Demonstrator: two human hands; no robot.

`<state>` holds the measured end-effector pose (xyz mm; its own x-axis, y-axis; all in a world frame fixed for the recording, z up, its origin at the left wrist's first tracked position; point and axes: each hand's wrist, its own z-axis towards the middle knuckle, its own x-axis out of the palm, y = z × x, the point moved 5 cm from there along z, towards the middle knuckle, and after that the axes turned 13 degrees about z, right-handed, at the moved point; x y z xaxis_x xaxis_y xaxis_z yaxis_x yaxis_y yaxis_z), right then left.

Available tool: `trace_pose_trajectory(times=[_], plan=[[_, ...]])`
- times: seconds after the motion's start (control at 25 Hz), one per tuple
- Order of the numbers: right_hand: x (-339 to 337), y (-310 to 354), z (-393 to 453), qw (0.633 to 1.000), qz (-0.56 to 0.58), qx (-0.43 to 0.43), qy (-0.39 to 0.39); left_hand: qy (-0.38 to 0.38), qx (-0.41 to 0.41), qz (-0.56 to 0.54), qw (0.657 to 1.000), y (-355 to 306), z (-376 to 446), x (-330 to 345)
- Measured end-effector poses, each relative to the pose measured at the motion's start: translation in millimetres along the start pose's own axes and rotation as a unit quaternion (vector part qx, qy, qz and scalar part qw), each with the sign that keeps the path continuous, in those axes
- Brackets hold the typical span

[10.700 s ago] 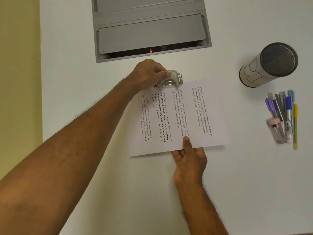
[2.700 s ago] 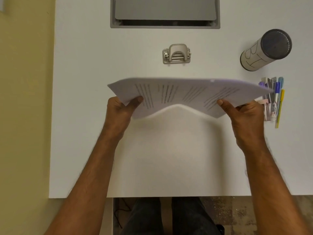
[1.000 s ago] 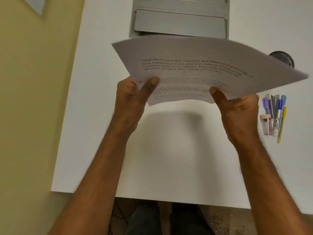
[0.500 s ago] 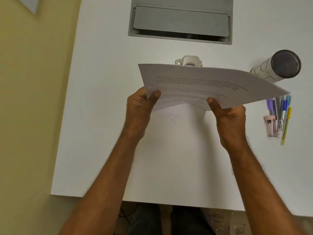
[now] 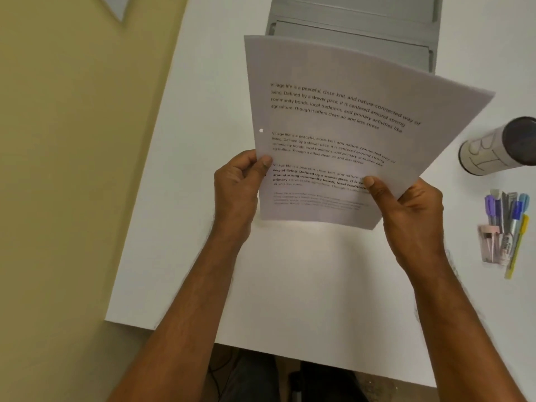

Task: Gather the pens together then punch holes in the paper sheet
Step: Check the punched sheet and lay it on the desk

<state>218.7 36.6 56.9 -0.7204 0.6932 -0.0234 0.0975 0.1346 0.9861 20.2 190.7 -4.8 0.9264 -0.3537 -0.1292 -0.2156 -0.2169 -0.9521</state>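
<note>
Both of our hands held the paper sheet (image 5: 333, 126) up off the white table (image 5: 304, 271), its printed face turned toward us and the text upright. Our left hand (image 5: 236, 192) gripped the sheet's left edge near the lower corner, thumb laid on the front and the fingers curled behind it. Our right hand (image 5: 406, 213) pinched the lower right part of the sheet, thumb pressed on the print, fingers hidden behind the paper. One punched hole (image 5: 261, 130) showed in the left margin, just above our left thumb (a second hole could have been under that thumb; we could not tell). The sheet bowed slightly, its top right corner leaning away to the right.

To the right of our right hand, well apart from it, the pens (image 5: 506, 224) lay gathered in one tight bunch on the table, caps pointing away from us: purple, grey, blue and pale blue ones, a yellow one on the outer side, and a pink piece at the near left of the bunch. Beyond the pens, farther from us, a white cylinder (image 5: 493, 152) with a dark end lay on its side. Behind the raised sheet, past both hands, a grey recessed panel (image 5: 362, 27) sat in the tabletop, partly covered by the paper.
</note>
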Motion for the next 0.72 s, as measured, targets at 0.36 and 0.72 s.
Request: trace_pose_trajectory(times=[0.36, 0.72], plan=[[35, -21, -5, 0.998, -0.038, 0.037, 0.042, -0.041, -0.067, 0.043, 0.996, 39, -12, -47], [109, -82, -25, 0.986, 0.039, 0.148, 0.069, -0.08, -0.146, 0.088, 0.982, 53, -2, -128]])
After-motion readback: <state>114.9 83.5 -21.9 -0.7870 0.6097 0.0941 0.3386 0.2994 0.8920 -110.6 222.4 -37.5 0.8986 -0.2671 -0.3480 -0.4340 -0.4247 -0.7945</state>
